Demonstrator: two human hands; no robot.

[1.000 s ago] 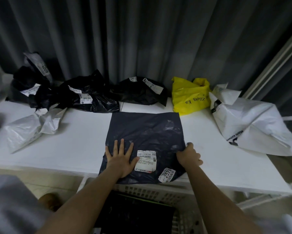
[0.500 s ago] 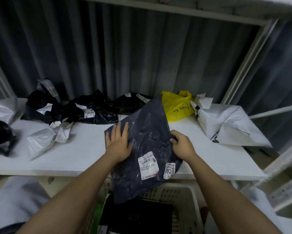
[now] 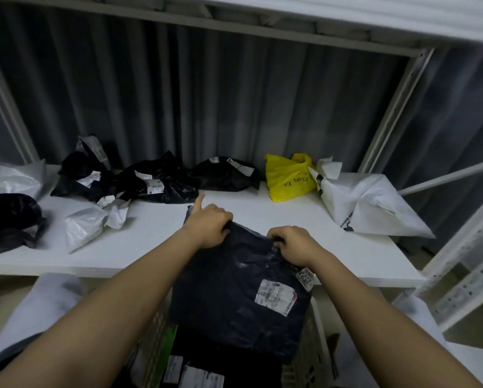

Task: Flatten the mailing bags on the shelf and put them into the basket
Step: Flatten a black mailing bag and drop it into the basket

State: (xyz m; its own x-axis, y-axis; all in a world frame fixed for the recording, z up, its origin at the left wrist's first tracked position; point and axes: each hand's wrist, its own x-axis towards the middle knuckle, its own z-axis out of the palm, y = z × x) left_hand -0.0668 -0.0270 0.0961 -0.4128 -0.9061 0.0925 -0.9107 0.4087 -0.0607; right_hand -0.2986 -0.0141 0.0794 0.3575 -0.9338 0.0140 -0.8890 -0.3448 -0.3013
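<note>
A flattened dark mailing bag with white labels hangs over the shelf's front edge, its lower end down in the basket. My left hand grips its top left edge, index finger sticking out. My right hand grips the top right edge. Both hands are above the white shelf. Inside the basket lie other dark bags with labels.
Crumpled bags line the back of the shelf: black ones, white ones, a yellow bag and a large white bag at right. A metal rack upright stands at right.
The dark bag went from lying flat on the shelf to being lifted and lowered into the basket. Both hands shifted to grip its top edge.
</note>
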